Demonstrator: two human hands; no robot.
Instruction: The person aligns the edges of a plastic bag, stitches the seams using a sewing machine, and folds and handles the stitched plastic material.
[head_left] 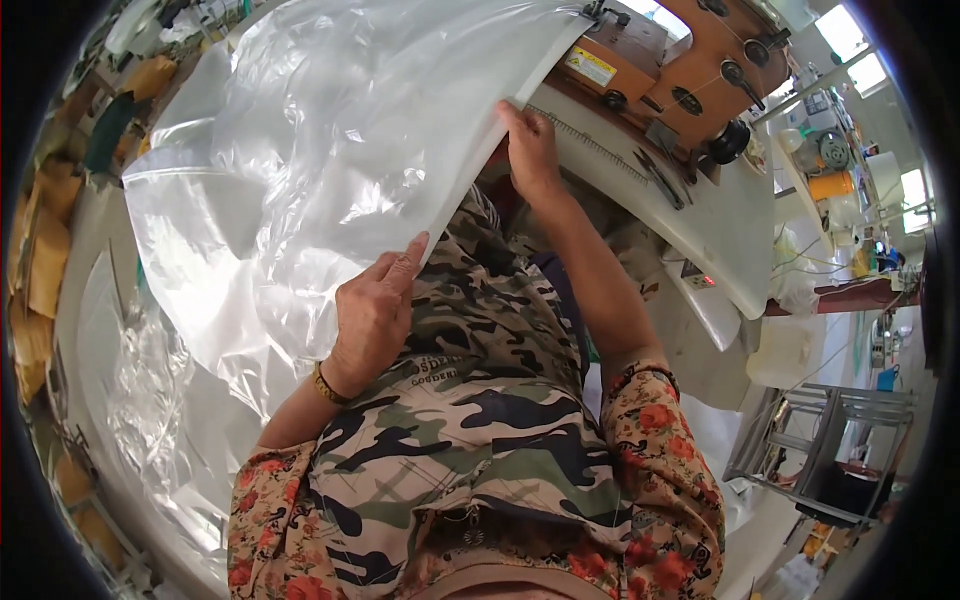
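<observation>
A large clear plastic sheet spreads over the table in front of me, wrinkled and shiny. Its straight near edge runs from the sewing machine down toward my lap. My left hand grips this edge at its lower end, thumb and fingers closed. Further up, my right hand pinches the same edge close to the machine. At the far end the edge reaches the machine's needle area, where details are too small to tell. The machine is orange-brown, with black knobs.
Scissors lie on the table beside the machine, near a ruler strip. More crumpled plastic hangs at the left. Brown-orange bundles line the far left. A metal-framed stool stands at the right.
</observation>
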